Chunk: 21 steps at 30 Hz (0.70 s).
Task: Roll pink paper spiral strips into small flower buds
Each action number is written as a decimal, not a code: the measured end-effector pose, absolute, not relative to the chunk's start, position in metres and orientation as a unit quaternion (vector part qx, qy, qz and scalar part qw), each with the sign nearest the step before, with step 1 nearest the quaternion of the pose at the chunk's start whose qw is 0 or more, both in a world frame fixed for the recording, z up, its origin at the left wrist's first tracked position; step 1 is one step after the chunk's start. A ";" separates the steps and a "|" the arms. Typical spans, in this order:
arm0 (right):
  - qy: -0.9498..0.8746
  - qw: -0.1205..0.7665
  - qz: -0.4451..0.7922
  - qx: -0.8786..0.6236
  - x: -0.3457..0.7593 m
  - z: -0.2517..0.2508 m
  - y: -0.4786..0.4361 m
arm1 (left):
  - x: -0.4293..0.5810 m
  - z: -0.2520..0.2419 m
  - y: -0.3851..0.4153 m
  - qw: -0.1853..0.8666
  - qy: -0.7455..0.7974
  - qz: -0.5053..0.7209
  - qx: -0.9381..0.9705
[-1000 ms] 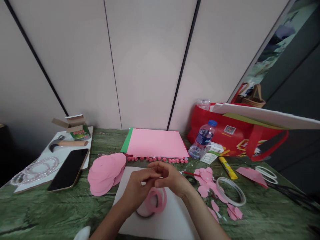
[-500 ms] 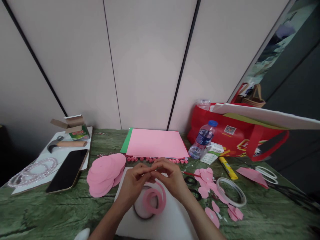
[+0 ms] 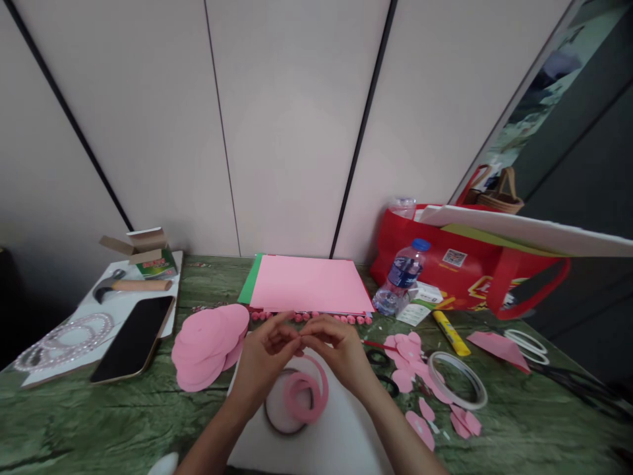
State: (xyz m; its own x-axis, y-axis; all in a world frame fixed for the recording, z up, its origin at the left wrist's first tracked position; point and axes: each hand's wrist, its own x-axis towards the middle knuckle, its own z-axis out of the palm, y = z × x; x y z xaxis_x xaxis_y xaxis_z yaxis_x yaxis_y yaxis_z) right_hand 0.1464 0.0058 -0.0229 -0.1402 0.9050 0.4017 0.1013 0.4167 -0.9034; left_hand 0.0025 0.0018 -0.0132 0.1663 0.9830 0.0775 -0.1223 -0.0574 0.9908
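A pink spiral paper strip (image 3: pixel 322 389) hangs in loose curls from my fingertips, over a round ring-like object (image 3: pixel 284 432) on a white board (image 3: pixel 257 455). My right hand (image 3: pixel 341 349) pinches the strip's upper end between thumb and fingers. Thumb to fingertips with it, my left hand (image 3: pixel 267 353) closes on the same end, its index finger a bit raised. The rolled bit between them is mostly hidden by the fingers. Just behind the hands runs a row of small pink paper rolls (image 3: pixel 356 319).
Left lie pink paper discs (image 3: pixel 210 343), a phone (image 3: pixel 136 336), a hammer (image 3: pixel 138 285) and a bead string (image 3: pixel 64 340). Behind are pink sheets (image 3: pixel 311 284). Right are a bottle (image 3: pixel 400 277), glue stick (image 3: pixel 451 333), tape roll (image 3: pixel 482 394), paper cutouts (image 3: pixel 408 349) and a red bag (image 3: pixel 445 257).
My left index finger has lifted slightly and shifted at the pinch. The hanging paper spiral has turned a little. Both hands stay in almost the same place.
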 end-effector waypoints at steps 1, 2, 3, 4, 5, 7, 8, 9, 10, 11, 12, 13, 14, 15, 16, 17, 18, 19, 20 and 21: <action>-0.672 0.527 0.344 -0.392 0.146 -0.022 0.005 | 0.003 -0.013 0.002 0.556 0.407 0.499 0.525; -0.687 0.527 0.308 -0.396 0.146 -0.021 0.004 | 0.004 -0.012 0.002 0.558 0.407 0.500 0.523; -0.697 0.530 0.275 -0.397 0.146 -0.020 0.003 | 0.004 -0.011 0.002 0.559 0.406 0.502 0.520; -0.700 0.537 0.252 -0.397 0.146 -0.019 0.002 | 0.005 -0.010 0.001 0.562 0.405 0.503 0.517; -0.697 0.544 0.242 -0.399 0.147 -0.018 0.002 | 0.006 -0.008 0.001 0.566 0.405 0.502 0.514; -0.671 0.556 0.259 -0.416 0.149 -0.016 0.001 | 0.007 -0.007 -0.001 0.572 0.409 0.490 0.515; -0.650 0.561 0.281 -0.429 0.151 -0.016 0.001 | 0.007 -0.006 -0.001 0.572 0.415 0.481 0.518; -0.627 0.564 0.308 -0.440 0.153 -0.015 0.002 | 0.007 -0.006 -0.001 0.571 0.423 0.472 0.522; -0.602 0.569 0.337 -0.447 0.156 -0.015 0.002 | 0.007 -0.006 -0.002 0.567 0.432 0.465 0.525; -0.577 0.577 0.367 -0.447 0.159 -0.015 0.003 | 0.007 -0.007 -0.002 0.563 0.441 0.461 0.526; -0.552 0.588 0.395 -0.440 0.162 -0.015 0.004 | 0.007 -0.007 -0.001 0.558 0.447 0.460 0.526; -0.529 0.599 0.421 -0.430 0.164 -0.014 0.005 | 0.007 -0.007 -0.001 0.554 0.451 0.462 0.526; -0.510 0.608 0.440 -0.420 0.166 -0.014 0.006 | 0.006 -0.007 -0.001 0.550 0.453 0.465 0.525; -0.498 0.613 0.453 -0.414 0.167 -0.014 0.007 | 0.006 -0.007 -0.001 0.549 0.452 0.468 0.525; -0.493 0.612 0.462 -0.411 0.168 -0.014 0.008 | 0.006 -0.007 -0.001 0.548 0.451 0.471 0.524; -0.493 0.607 0.469 -0.410 0.168 -0.014 0.008 | 0.005 -0.007 0.000 0.547 0.450 0.475 0.523; -0.495 0.600 0.475 -0.412 0.168 -0.014 0.008 | 0.005 -0.006 0.000 0.546 0.450 0.477 0.521; -0.497 0.593 0.480 -0.413 0.168 -0.014 0.008 | 0.004 -0.006 0.000 0.545 0.451 0.480 0.519; -0.494 0.590 0.486 -0.415 0.168 -0.015 0.008 | 0.004 -0.006 0.000 0.543 0.453 0.483 0.517; -0.489 0.588 0.491 -0.416 0.168 -0.015 0.008 | 0.003 -0.006 0.001 0.540 0.456 0.486 0.515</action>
State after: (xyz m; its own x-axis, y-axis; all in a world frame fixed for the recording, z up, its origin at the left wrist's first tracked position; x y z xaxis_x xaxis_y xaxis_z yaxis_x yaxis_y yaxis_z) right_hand 0.1679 0.0085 -0.0147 0.0381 0.9852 0.1673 -0.1710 0.1713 -0.9703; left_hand 0.0031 0.0005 -0.0061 0.1129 0.9936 0.0083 -0.0555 -0.0020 0.9985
